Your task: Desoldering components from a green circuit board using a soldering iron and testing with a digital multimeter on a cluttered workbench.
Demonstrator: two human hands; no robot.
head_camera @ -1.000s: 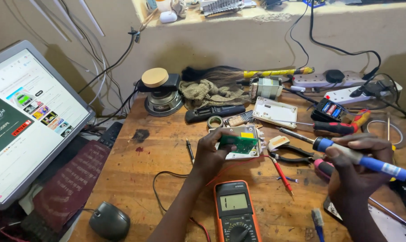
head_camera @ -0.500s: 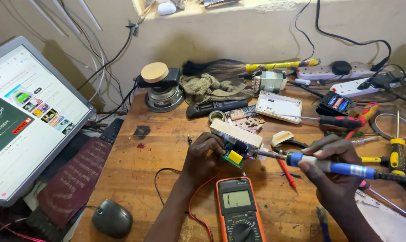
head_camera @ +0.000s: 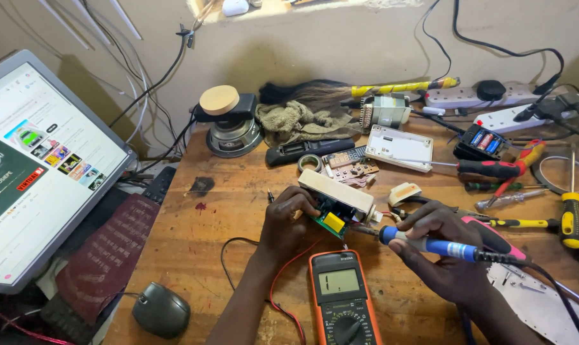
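Note:
My left hand (head_camera: 288,220) grips a small green circuit board (head_camera: 330,217) that sits in a cream plastic casing (head_camera: 338,190), tilted up off the wooden bench (head_camera: 232,211). My right hand (head_camera: 444,252) holds a blue-handled soldering iron (head_camera: 430,243), whose metal tip touches the board's right edge. An orange multimeter (head_camera: 342,295) lies just in front of both hands, with red and black leads trailing beside my left forearm.
A monitor (head_camera: 34,166) stands at the left with a dark mouse (head_camera: 161,310) below it. Screwdrivers (head_camera: 494,168), pliers, power strips (head_camera: 494,96), a white casing lid (head_camera: 399,147), a brush, a rag and a solder stand (head_camera: 229,124) crowd the back and right.
The view has shifted slightly. My left hand has tilted the board and casing, and the soldering iron has moved left until its tip meets the board.

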